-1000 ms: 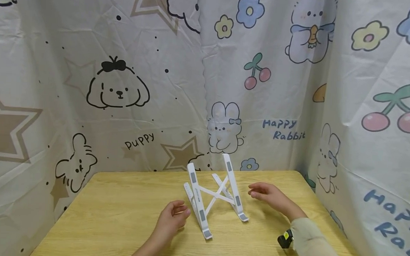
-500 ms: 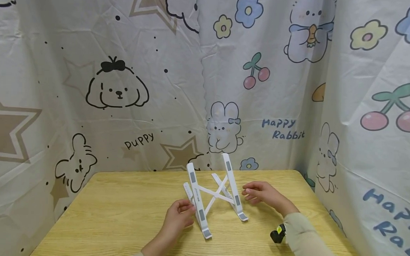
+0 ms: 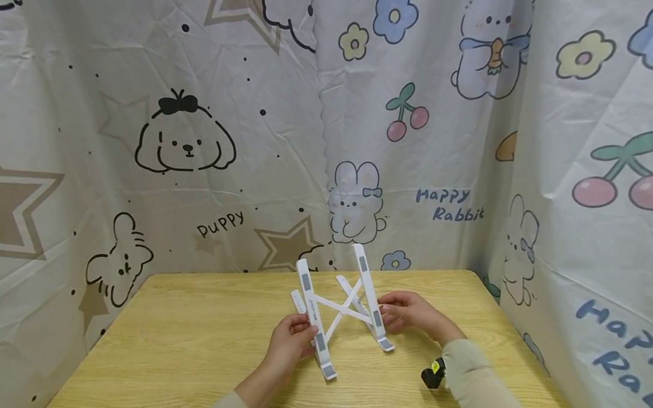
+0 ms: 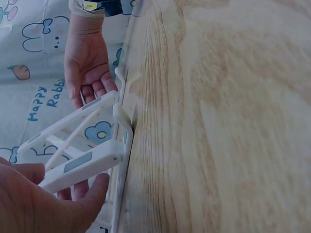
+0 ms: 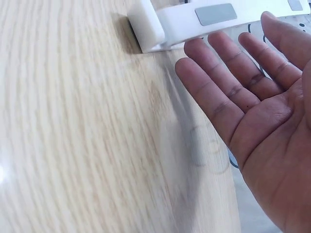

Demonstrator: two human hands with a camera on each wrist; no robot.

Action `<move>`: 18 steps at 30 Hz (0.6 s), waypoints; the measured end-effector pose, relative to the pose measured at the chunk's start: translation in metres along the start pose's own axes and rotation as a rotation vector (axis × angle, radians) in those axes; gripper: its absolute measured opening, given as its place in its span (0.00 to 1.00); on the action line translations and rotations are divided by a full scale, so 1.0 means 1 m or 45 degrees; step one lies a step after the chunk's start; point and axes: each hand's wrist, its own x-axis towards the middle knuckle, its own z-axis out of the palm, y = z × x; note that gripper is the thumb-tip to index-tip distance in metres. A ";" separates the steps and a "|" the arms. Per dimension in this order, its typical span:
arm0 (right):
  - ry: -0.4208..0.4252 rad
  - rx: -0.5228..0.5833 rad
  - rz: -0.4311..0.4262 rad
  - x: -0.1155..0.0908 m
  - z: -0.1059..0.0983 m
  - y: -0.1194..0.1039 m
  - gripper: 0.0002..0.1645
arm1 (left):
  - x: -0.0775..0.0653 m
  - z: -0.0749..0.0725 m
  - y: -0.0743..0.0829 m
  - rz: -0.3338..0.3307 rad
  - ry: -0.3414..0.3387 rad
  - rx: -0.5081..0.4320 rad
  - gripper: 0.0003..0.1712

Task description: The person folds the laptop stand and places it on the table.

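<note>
A white folding laptop stand with grey pads stands unfolded on the wooden table, its two sloping rails joined by crossed bars. My left hand is at the left rail; in the left wrist view the rail lies between its thumb and fingers, and part of the grip is hidden. Beside the right rail is my right hand, palm turned towards the stand. Its fingers are extended, with their tips close to the rail; whether they touch it I cannot tell.
The light wooden table carries the stand near its middle. A curtain printed with cartoon animals, flowers and cherries hangs behind and at both sides. A black device with a yellow mark sits at the right wrist.
Both hands have moved inward to the stand: the left one rightward to the left rail, the right one leftward to the right rail. The stand keeps its place and shape.
</note>
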 end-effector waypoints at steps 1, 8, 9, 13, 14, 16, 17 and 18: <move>0.001 0.012 0.004 0.001 0.001 0.001 0.25 | 0.000 0.000 0.000 -0.005 0.009 -0.001 0.26; 0.019 0.050 -0.004 0.007 0.009 0.006 0.27 | 0.004 0.002 -0.003 -0.001 0.043 -0.026 0.23; 0.022 0.048 -0.010 0.007 0.010 0.006 0.28 | 0.005 0.002 -0.004 -0.004 0.048 -0.030 0.23; 0.049 0.033 -0.029 0.009 0.015 0.004 0.28 | 0.006 0.002 -0.005 -0.003 0.061 -0.038 0.21; 0.058 0.034 -0.030 0.009 0.016 0.004 0.28 | 0.006 0.002 -0.006 -0.002 0.062 -0.038 0.21; 0.078 0.025 -0.036 0.010 0.018 0.003 0.29 | 0.006 0.003 -0.006 -0.002 0.067 -0.037 0.21; 0.087 0.025 -0.037 0.010 0.019 0.003 0.29 | 0.006 0.003 -0.006 -0.006 0.068 -0.035 0.21; 0.102 0.018 -0.036 0.010 0.020 0.003 0.29 | 0.006 0.004 -0.006 0.000 0.062 -0.034 0.21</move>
